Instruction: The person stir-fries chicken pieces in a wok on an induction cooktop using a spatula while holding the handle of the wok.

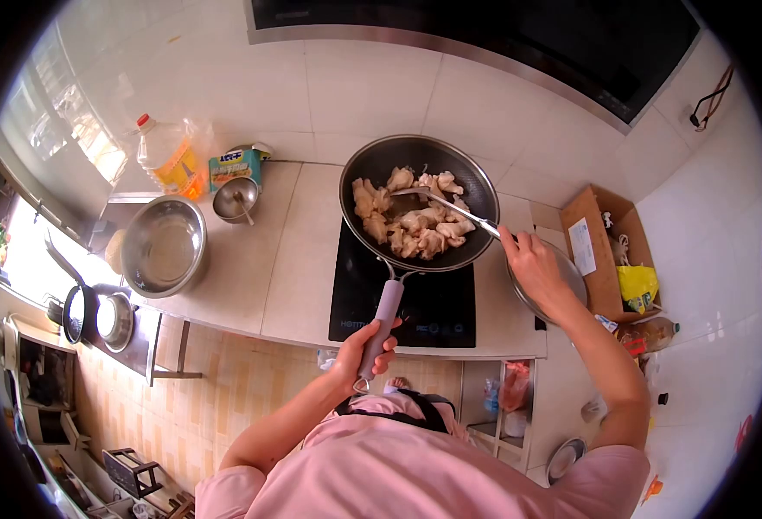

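Note:
My left hand (pixel 368 353) is wrapped round the mauve handle of a dark frying pan (pixel 476 186). The pan sits over a black induction cooktop (pixel 346 298). Pale, partly browned chicken pieces (pixel 421 223) lie across its bottom. In my right hand (pixel 532 266) is the handle of a metal spatula (pixel 463 212), gripped from the right side. The spatula's head reaches among the chicken pieces near the middle of the pan. Beneath my right wrist, a round lid or dish (pixel 573 275) is partly hidden.
Left along the counter stand a large steel bowl (pixel 165 246), a small metal bowl (pixel 229 201) with a spoon, an oil bottle (pixel 170 160) and a teal box (pixel 235 166). At right is a cardboard box (pixel 590 251). A dark range hood (pixel 476 35) overhangs the wall.

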Demonstrator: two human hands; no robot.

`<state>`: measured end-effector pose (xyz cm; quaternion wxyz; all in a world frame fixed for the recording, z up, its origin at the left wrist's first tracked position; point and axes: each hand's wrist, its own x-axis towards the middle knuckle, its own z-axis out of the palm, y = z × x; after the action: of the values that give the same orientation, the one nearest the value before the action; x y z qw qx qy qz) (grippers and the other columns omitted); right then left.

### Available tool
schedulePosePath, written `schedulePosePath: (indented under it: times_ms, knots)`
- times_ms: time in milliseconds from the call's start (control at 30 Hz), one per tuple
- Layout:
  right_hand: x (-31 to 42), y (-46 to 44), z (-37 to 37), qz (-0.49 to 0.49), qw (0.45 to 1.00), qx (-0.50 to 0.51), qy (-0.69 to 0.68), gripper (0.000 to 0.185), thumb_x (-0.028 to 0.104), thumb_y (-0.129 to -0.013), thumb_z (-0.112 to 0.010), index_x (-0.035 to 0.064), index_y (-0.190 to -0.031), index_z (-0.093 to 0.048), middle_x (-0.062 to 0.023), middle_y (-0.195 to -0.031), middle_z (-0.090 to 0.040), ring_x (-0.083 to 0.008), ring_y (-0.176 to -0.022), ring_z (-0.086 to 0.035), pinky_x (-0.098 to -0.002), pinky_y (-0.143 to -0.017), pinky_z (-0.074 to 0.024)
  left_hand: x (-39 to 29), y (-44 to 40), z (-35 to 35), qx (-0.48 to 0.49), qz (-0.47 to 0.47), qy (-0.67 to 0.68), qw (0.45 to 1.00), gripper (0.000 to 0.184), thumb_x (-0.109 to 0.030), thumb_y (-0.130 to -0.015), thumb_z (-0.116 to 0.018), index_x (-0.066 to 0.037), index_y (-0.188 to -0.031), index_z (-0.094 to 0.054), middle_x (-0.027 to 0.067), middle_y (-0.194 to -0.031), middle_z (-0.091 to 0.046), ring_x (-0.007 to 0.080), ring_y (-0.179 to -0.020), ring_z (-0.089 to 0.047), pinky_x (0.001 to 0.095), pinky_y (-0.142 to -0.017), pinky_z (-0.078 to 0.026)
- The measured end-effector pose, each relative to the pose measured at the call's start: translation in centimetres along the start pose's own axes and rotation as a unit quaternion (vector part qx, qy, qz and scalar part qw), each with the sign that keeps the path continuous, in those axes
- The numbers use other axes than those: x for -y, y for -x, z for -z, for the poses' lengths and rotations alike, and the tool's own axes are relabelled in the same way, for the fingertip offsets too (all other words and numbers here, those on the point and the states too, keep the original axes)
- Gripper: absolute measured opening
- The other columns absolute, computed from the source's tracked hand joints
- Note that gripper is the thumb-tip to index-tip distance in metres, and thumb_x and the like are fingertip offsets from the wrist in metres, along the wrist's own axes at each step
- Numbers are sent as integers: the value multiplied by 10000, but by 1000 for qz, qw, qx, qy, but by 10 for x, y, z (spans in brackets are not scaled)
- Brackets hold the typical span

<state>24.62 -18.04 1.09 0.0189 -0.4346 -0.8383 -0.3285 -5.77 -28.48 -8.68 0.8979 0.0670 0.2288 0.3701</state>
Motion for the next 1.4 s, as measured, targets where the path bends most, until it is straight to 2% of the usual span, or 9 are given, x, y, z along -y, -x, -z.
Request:
schedulePosePath:
  times_ms: [433,633,733,933,1033,1067,1167,1300,1400]
  knots:
    - [-4,-46,-40,-196,954,19,-228,305,114,-809,-588,23,-1099,-556,-151,-656,-601,-291,-626,-631,-395,-542,-500,0,0,-1,-1,-6,15,1000,434,-340,-954,-400,-26,-1252,-385,23,-722,-420,79,-503,-379,180,-375,-343]
    - [-14,-36,-59,-326,813,13,-483,190,143,-813,-585,8,-936,-639,-114,-638,-619,-201,-535,-605,-341,-500,-454,1,0,0,11,-3,22,1000,435,-342,-952,-406,-33,-1257,-382,21,-732,-425,81,-512,-385,184,-389,-345]
    - [-21,-34,-54,-424,670,105,-600,154,150,-831,-574,13,-857,-639,-60,-602,-585,-111,-474,-516,-272,-441,-403,1,1,-2,-2,-7,14,1000,443,-343,-953,-403,-25,-1260,-380,21,-724,-418,77,-504,-377,178,-380,-345]
    - [-34,-23,-48,-467,494,151,-717,155,157,-855,-551,15,-794,-567,-47,-610,-547,-32,-440,-409,-182,-351,-294,0,-1,4,18,-1,15,1000,432,-346,-947,-416,-41,-1253,-386,22,-741,-432,85,-522,-393,195,-401,-341]
    - [-49,-22,-33,-501,456,178,-714,142,149,-863,-537,14,-823,-556,-50,-623,-548,-24,-439,-410,-166,-348,-281,0,-1,6,27,2,20,999,423,-346,-947,-415,-50,-1249,-389,24,-750,-439,91,-530,-400,204,-410,-339]
    - [-54,-22,-24,-506,455,173,-712,156,156,-865,-537,23,-785,-553,-46,-605,-538,-29,-434,-417,-182,-348,-295,1,-1,6,27,3,21,999,423,-346,-947,-415,-51,-1250,-390,24,-750,-439,91,-529,-400,204,-410,-339]
    - [-64,-18,-20,-448,620,138,-629,189,176,-877,-527,18,-777,-559,-32,-597,-538,-28,-441,-417,-195,-356,-312,1,-2,7,31,3,22,999,424,-348,-948,-413,-54,-1252,-386,24,-750,-440,91,-525,-400,204,-408,-339]
    - [-57,-26,-22,-187,950,-56,-243,112,126,-843,-541,17,-838,-567,-122,-641,-614,-198,-489,-599,-339,-378,-417,1,-2,6,32,3,22,999,425,-350,-947,-416,-54,-1251,-387,24,-748,-441,90,-520,-401,206,-405,-338]
    - [-33,-52,8,-170,969,26,-180,131,86,-804,-554,3,-905,-546,-187,-674,-618,-310,-577,-635,-412,-461,-479,1,-2,7,28,6,24,999,425,-350,-946,-418,-55,-1251,-389,25,-745,-441,90,-519,-404,205,-404,-340]
